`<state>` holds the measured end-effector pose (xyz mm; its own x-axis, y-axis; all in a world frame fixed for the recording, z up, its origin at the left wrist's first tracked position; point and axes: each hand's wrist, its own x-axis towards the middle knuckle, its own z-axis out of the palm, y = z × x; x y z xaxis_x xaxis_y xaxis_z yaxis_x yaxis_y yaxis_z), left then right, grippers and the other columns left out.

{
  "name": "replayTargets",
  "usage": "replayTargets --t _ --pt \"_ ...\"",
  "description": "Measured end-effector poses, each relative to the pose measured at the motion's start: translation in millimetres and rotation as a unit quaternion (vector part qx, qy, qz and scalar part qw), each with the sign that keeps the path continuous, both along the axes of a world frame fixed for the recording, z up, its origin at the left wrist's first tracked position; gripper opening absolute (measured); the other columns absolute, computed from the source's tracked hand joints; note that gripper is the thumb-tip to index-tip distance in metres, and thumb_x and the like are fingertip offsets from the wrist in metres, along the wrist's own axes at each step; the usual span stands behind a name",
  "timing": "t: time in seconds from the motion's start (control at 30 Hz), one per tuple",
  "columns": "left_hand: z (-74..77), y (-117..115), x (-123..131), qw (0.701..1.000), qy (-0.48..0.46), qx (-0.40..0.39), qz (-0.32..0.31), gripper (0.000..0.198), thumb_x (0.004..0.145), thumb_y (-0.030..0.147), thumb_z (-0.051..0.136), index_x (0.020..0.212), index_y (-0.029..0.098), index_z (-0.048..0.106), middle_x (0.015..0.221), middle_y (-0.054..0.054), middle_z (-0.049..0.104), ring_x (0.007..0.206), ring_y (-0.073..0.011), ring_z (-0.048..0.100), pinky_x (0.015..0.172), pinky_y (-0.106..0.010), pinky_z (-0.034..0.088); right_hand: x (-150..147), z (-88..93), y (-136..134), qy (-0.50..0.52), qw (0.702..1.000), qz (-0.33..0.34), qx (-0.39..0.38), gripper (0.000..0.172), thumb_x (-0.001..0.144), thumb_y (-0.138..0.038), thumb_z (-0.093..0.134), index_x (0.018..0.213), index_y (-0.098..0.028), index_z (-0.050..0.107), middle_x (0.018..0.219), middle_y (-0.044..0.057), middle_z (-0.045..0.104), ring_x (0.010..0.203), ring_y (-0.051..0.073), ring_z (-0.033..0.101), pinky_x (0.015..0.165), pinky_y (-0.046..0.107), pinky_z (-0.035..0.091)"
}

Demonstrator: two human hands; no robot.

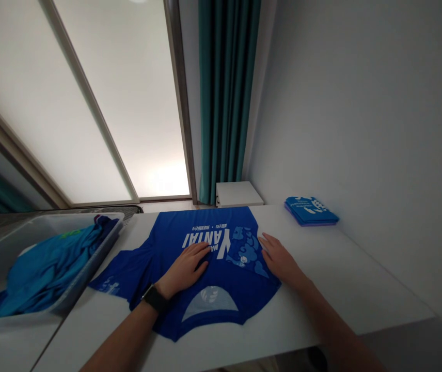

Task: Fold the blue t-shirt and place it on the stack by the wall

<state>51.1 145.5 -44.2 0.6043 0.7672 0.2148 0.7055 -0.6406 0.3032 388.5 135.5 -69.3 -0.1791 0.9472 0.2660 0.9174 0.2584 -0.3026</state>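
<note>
A blue T-shirt [170,227] with white lettering lies on the white table [345,279], its neckline toward me. Its left sleeve is spread out flat, while no sleeve sticks out on the right side. My left hand [185,268], below a dark wristwatch, rests flat on the shirt's middle over part of the lettering, fingers apart. At the shirt's right edge, beside the light blue pattern, my right hand [281,258] touches the fabric with its fingers stretched out. Neither hand grips the cloth.
A white bin [60,305] with blue clothes [50,263] stands at the left. Folded blue clothes [311,211] lie stacked at the back right, near the wall. Behind the table are a small white cabinet [238,192] and a teal curtain [226,103].
</note>
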Motion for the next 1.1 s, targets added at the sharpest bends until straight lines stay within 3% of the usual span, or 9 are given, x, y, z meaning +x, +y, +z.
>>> replayTargets --t 0.2,0.4,0.57,0.77,0.97,1.1 --pt "-2.8 0.3 -1.9 1.000 -0.010 0.007 -0.006 0.042 0.094 0.026 0.048 0.135 0.021 0.055 0.143 -0.008 0.052 0.133 -0.0249 0.046 0.113 -0.046 0.038 -61.9 23.3 8.6 -0.104 0.993 -0.001 -0.048 0.057 0.097 -0.033 0.030 0.146 -0.008 0.040 0.155 0.014 0.034 0.143 0.026 0.029 0.118 0.045 0.018" --pt "-4.5 -0.3 -2.0 1.000 -0.010 0.009 -0.004 0.041 0.095 0.027 0.048 0.135 0.020 0.056 0.143 -0.009 0.053 0.133 -0.0245 0.046 0.113 -0.045 0.037 -103.6 18.0 19.3 -0.111 0.990 -0.021 -0.082 0.067 0.098 -0.043 0.026 0.150 -0.002 0.029 0.159 0.016 0.023 0.147 0.027 0.018 0.119 0.044 0.010" --pt "-6.2 -0.4 -2.3 1.000 -0.015 0.019 -0.008 0.041 0.094 0.026 0.049 0.134 0.021 0.056 0.142 -0.008 0.053 0.133 -0.0245 0.047 0.113 -0.045 0.038 -106.9 7.4 19.8 -0.110 0.987 -0.034 -0.108 0.072 0.098 -0.048 0.025 0.152 -0.001 0.025 0.160 0.015 0.018 0.149 0.025 0.012 0.120 0.045 0.005" --pt "-2.8 -2.1 -1.3 1.000 -0.004 0.015 -0.009 0.042 0.094 0.026 0.048 0.136 0.020 0.055 0.143 -0.009 0.053 0.133 -0.0242 0.046 0.114 -0.045 0.037 -106.6 8.8 18.3 -0.119 0.987 -0.035 -0.106 0.072 0.097 -0.049 0.025 0.152 -0.002 0.024 0.160 0.014 0.016 0.149 0.024 0.011 0.120 0.044 0.003" --pt "-4.0 -4.1 -0.1 0.999 0.024 0.032 -0.010 0.055 0.100 0.038 0.040 0.152 0.022 0.030 0.156 -0.007 0.034 0.144 -0.0223 0.030 0.118 -0.044 0.027 -107.6 11.6 17.7 -0.120 0.985 -0.038 -0.117 0.072 0.097 -0.050 0.023 0.153 -0.004 0.023 0.161 0.013 0.015 0.149 0.023 0.010 0.120 0.043 0.002" --pt "-12.9 -4.5 -1.6 0.996 0.074 0.037 0.014 0.056 0.100 0.048 0.035 0.151 0.024 0.032 0.157 -0.007 0.031 0.146 -0.0236 0.027 0.119 -0.046 0.023 -106.4 11.8 15.7 -0.122 0.984 -0.038 -0.121 0.071 0.097 -0.050 0.022 0.153 -0.005 0.022 0.161 0.012 0.014 0.149 0.022 0.009 0.120 0.043 0.001"
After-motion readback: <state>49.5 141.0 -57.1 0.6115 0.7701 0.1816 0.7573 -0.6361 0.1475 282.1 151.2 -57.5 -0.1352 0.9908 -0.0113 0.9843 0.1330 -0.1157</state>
